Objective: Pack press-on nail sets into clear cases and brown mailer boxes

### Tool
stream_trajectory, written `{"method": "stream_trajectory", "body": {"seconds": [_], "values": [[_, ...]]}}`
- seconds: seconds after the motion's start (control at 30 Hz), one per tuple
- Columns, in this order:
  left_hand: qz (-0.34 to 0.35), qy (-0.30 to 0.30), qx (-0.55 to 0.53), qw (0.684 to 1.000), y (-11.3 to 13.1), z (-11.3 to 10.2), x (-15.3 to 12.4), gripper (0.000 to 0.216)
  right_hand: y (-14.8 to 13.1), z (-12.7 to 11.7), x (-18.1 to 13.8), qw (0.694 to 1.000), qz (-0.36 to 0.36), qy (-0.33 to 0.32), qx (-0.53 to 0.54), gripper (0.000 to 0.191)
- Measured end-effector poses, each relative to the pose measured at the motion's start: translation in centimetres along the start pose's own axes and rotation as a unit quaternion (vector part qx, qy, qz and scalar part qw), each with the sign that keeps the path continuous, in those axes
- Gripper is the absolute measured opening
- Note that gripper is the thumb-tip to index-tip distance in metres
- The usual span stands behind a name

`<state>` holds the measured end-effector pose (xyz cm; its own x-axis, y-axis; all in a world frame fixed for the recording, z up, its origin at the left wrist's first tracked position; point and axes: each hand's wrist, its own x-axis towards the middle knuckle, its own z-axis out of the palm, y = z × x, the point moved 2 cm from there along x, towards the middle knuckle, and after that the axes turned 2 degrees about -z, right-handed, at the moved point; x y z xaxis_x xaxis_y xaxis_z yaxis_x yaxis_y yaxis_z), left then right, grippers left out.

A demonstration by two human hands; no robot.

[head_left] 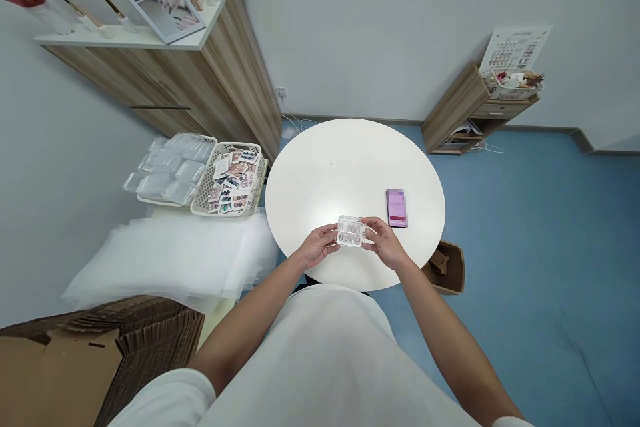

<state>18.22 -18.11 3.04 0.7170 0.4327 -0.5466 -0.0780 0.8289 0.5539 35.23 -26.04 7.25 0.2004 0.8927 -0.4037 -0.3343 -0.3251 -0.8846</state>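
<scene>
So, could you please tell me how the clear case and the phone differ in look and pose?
The clear case is held between the left hand and right hand, while the phone lies on the white table, untouched. The clear case is see-through, showing small pieces inside, whereas the phone shows a pinkish-purple screen. Both are roughly rectangular.

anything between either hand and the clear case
Nothing visible: the left hand and right hand hold the case directly, one at each side. The phone lies beyond the right hand, not between.
</scene>
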Motion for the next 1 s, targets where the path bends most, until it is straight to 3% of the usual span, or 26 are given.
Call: {"method": "stream_trajectory", "body": {"seconds": [0.37, 0.67, 0.83, 1.0], "values": [[-0.009, -0.008, -0.012, 1.0, 0.4, 1.0, -0.5, 0.029, 0.3, -0.5, -0.2, 1.0, -0.012, 0.014, -0.016, 0.026], [0.021, 0.013, 0.072, 0.997, 0.4, 1.2, -0.7, 0.052, 0.3, -0.4, -0.1, 1.0, -0.019, 0.004, -0.008, 0.024], [0.038, 0.052, 0.122, 0.99, 0.1, 1.1, -0.5, 0.061, 0.2, -0.2, 0.0, 0.999, -0.029, 0.037, -0.016, 0.043], [0.058, 0.063, 0.135, 0.987, 0.1, 1.1, -0.7, 0.06, 0.9, 0.2, -0.5, 0.998, 0.043, 0.013, -0.046, 0.039]]}}
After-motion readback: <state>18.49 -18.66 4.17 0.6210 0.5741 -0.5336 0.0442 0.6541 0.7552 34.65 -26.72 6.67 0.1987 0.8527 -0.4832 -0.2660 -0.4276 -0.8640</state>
